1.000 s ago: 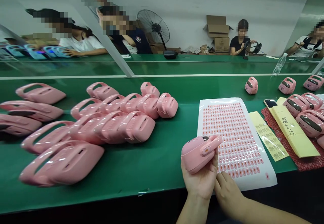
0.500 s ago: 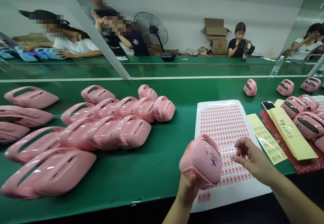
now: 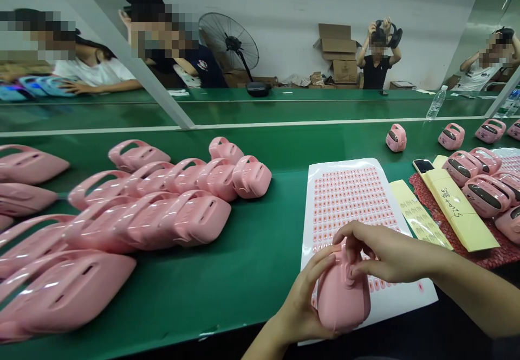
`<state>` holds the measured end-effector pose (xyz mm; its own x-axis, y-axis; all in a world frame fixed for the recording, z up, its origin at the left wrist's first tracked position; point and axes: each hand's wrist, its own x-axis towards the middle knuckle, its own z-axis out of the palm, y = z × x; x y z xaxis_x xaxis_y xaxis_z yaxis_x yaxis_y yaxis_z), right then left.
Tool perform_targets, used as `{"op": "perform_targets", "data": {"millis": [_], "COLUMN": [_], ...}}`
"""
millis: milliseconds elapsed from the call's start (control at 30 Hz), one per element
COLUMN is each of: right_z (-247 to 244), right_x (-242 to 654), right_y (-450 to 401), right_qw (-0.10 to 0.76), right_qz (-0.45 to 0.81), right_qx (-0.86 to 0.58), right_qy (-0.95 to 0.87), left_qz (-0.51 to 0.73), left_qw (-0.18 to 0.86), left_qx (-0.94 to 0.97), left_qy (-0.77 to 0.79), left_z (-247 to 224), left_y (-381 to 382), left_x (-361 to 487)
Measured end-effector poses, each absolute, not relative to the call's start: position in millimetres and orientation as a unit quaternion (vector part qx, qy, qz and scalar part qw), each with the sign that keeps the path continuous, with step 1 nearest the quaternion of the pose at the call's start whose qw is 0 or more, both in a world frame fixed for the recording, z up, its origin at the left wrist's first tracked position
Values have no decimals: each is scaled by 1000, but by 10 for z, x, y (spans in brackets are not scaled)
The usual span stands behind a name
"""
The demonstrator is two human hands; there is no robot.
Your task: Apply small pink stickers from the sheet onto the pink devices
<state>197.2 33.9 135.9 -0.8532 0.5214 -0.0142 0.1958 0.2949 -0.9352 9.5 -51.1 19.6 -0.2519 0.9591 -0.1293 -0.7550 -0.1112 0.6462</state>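
A glossy pink plastic case (image 3: 343,303) is over the lower part of a white sticker sheet (image 3: 345,197), its plain side facing me. My left hand (image 3: 304,295) grips it from the left side and below. My right hand (image 3: 374,251) is at the top of the case, fingers curled round its handle and thumb pressed near it; whether a sticker is under the fingers is hidden. Rows of small red-and-pink stickers cover the sheet. Right of it lies a yellow sticker sheet (image 3: 420,216).
Rows of pink cases (image 3: 203,219) fill the left of the green table (image 3: 260,262). Yellow papers (image 3: 463,211), a phone (image 3: 423,166) and more pink cases (image 3: 487,196) are at right. A bottle (image 3: 436,103) stands farther back; several people sit beyond.
The case has turned so its plain side faces me and moved slightly right and down. My right hand has come from the sheet onto the case. People opposite have raised their arms.
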Motion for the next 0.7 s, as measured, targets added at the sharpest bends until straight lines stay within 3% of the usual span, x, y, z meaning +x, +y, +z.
{"op": "perform_targets", "data": {"millis": [100, 167, 267, 367, 700], "right_z": [1386, 1435, 1549, 1641, 1633], "right_x": [1981, 1975, 1951, 1927, 1860], "right_y": [351, 363, 376, 377, 341], "right_qw": [158, 144, 45, -24, -32], "right_qz": [527, 512, 498, 482, 458], "right_qx": [-204, -199, -220, -241, -242], "right_qy": [-810, -823, -838, -842, -855], "left_qz": [716, 687, 584, 522, 521], "left_qw": [578, 525, 330, 202, 180], "left_qx": [212, 366, 654, 754, 751], "left_qy": [329, 344, 349, 344, 363], "left_z": [194, 182, 167, 165, 86], "left_y": [-525, -527, -516, -501, -536], "left_x": [84, 76, 72, 84, 57]}}
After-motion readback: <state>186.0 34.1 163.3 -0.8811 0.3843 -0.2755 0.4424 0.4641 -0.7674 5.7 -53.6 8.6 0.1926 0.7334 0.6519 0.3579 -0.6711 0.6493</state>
